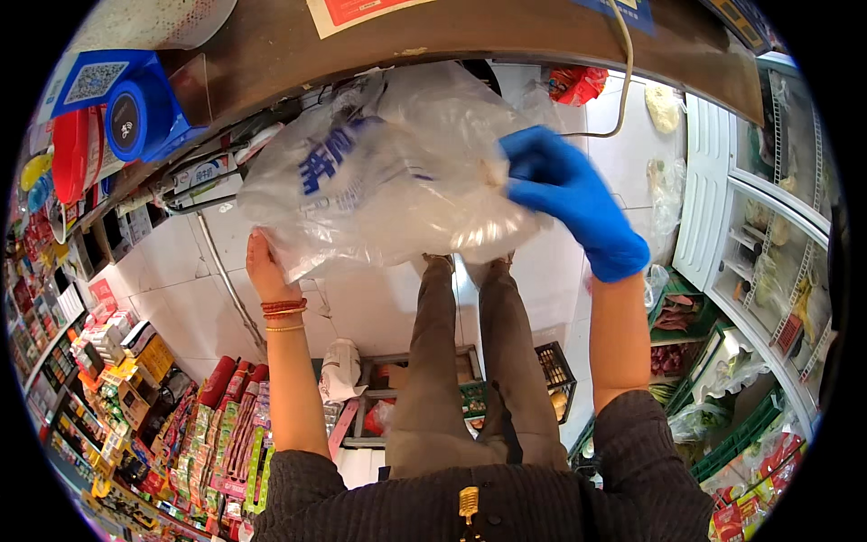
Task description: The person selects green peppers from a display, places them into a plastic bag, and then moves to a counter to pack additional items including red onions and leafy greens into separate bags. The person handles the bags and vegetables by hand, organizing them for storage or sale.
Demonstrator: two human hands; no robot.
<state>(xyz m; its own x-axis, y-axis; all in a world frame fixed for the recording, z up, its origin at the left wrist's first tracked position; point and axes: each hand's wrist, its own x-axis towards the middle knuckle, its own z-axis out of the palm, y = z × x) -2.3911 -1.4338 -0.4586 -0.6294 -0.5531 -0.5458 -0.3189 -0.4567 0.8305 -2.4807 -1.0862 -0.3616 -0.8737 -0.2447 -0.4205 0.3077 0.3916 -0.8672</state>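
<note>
A large clear plastic bag [420, 203] with blue printing hangs spread out between my hands, above the floor and in front of the counter. My bare left hand [273, 274], with red and gold bands at its wrist, holds the bag's lower left edge, and the plastic hides some of its fingers. On the other side, my right hand [576, 200] wears a blue glove. Its thumb and curled fingers pinch the bag's right edge, slightly blurred. Something pale shows at the bag near those fingertips, but I cannot tell what it is.
A brown counter [494, 34] runs across the top, with a blue payment device [132, 122] at its left. Packaged goods [223, 433] crowd the lower left. A glass-fronted cooler [779, 237] and green produce crates [738, 433] line the right. A beige cable [626, 74] dangles from the counter.
</note>
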